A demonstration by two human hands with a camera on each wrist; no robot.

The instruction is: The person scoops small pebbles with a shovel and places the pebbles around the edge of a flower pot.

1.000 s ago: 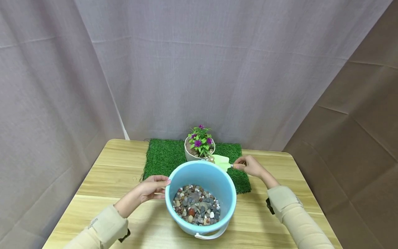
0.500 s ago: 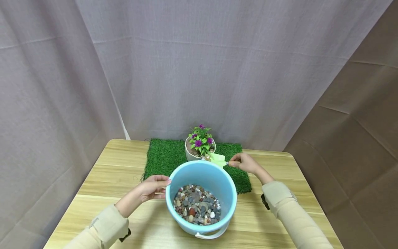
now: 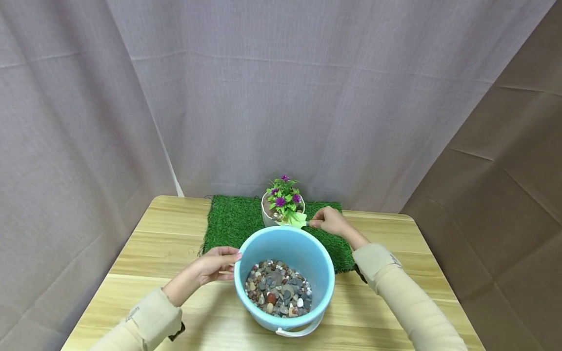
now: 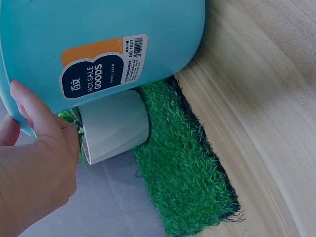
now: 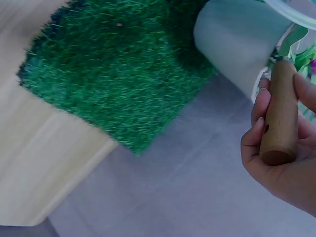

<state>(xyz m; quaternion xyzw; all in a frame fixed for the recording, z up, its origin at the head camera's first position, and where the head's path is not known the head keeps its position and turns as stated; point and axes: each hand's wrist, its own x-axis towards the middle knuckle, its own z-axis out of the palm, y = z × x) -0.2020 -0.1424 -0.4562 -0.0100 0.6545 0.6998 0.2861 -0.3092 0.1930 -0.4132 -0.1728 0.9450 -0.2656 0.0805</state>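
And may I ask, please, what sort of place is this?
Probably an indoor tabletop set-up rather than a real garden: plain grey fabric hangs behind the wooden table, and the potted plant stands on an artificial-looking grass mat.

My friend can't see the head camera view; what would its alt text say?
The person's right hand holds a light green trowel at the edge of a white flowerpot of purple flowers, while the left hand holds a blue bucket of pebbles by its rim. The flowerpot stands behind the bucket, on a green grass mat on a wooden table.
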